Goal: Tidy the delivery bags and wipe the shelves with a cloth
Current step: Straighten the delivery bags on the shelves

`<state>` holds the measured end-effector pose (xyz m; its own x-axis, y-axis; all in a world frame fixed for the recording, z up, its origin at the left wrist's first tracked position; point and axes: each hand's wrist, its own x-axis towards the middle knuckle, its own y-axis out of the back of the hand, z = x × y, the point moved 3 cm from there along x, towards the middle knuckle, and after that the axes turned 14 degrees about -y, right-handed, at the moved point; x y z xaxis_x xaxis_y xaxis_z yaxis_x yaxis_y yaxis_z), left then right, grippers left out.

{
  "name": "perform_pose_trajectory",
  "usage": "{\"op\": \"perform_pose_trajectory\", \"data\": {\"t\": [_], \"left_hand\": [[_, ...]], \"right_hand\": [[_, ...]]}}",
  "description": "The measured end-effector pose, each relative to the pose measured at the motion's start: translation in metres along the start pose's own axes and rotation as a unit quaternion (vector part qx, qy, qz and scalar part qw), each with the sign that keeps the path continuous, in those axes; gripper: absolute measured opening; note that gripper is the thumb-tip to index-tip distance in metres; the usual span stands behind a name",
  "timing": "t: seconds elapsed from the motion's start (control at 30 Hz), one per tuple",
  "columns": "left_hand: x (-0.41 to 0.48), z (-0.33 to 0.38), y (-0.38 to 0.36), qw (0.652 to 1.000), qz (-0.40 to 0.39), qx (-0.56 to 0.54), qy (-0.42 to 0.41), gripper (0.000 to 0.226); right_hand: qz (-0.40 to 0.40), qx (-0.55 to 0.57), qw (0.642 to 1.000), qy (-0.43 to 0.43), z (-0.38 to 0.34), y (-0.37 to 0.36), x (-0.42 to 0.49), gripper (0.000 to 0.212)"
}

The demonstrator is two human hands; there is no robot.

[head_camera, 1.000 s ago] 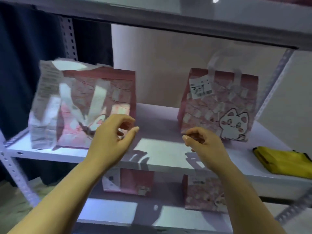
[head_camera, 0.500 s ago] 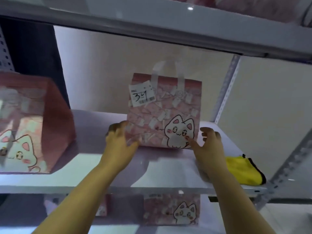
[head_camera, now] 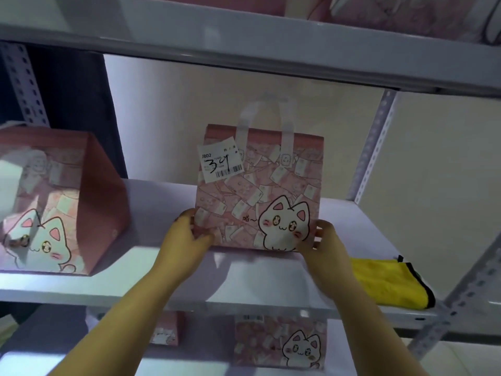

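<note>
Counts: two hands, four pink cat-print bags in plain view, one cloth, three shelf boards.
Left hand (head_camera: 187, 240): grips the lower left edge of the centre bag (head_camera: 260, 196), thumb on its front, fingers curled round the side.
Right hand (head_camera: 322, 245): fingers curled round the same bag's lower right corner.
Lower shelf (head_camera: 95, 359): carries two bags, the lower right bag (head_camera: 279, 343) and the lower left bag (head_camera: 168, 331), which is partly hidden behind the left forearm.
Middle shelf (head_camera: 244, 280): carries two bags and the cloth.
Centre bag: stands upright between the hands, towards the far side of the board, white handles (head_camera: 267, 112) raised; a paper label (head_camera: 221, 160) with a handwritten number and barcode sits at its upper left.
Left bag (head_camera: 54, 202): stands well apart at the left, cut off by the frame.
Contents: cannot tell for any bag.
Yellow cloth (head_camera: 387, 283): lies flat near the right front corner, black-edged, just beside the right forearm.
Upright post (head_camera: 374, 147): perforated, far right, behind the centre bag's right side.
Top shelf (head_camera: 244, 50): overhead, with blurred pink items (head_camera: 393, 14) on it.
</note>
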<state>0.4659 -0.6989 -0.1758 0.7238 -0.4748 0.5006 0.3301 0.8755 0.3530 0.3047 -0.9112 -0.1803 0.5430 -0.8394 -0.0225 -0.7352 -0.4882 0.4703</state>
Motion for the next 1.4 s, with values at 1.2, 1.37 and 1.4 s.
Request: {"op": "perform_pose_trajectory", "data": {"t": [1.2,1.37,1.4], "left_hand": [[-0.129,0.001,0.131,0.997,-0.018,0.053,-0.046,0.035],[-0.167,-0.010,0.142,0.997,-0.047,0.050,-0.045,0.026],[-0.175,-0.015,0.143,0.996,-0.059,0.055,-0.038,0.026]], "right_hand": [[0.063,-0.008,0.997,0.053,-0.010,-0.032,-0.177,0.027],[-0.001,-0.036,0.999,0.039,0.013,-0.061,-0.207,0.012],[-0.019,-0.046,0.998,0.039,0.018,-0.067,-0.211,0.011]]}}
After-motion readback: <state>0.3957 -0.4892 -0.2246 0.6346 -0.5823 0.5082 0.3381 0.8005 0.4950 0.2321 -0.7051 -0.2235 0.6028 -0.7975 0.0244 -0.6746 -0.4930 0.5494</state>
